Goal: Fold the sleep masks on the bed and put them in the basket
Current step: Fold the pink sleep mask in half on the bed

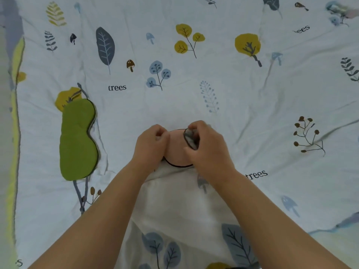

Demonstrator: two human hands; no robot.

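Observation:
A pink sleep mask (177,150) with dark edging lies folded on the bed in the middle of the view. My left hand (150,145) pinches its left edge with closed fingers. My right hand (206,148) grips its right side and holds the mask's grey strap (190,139) bunched between fingers and thumb. A green sleep mask (78,139) lies flat and unfolded on the bed to the left, apart from both hands. No basket is in view.
The bed is covered by a white sheet (194,84) printed with leaves, trees and mushrooms. The bed's left edge (13,133) runs down the left side of the view. A dark object peeks in at the bottom edge (233,267).

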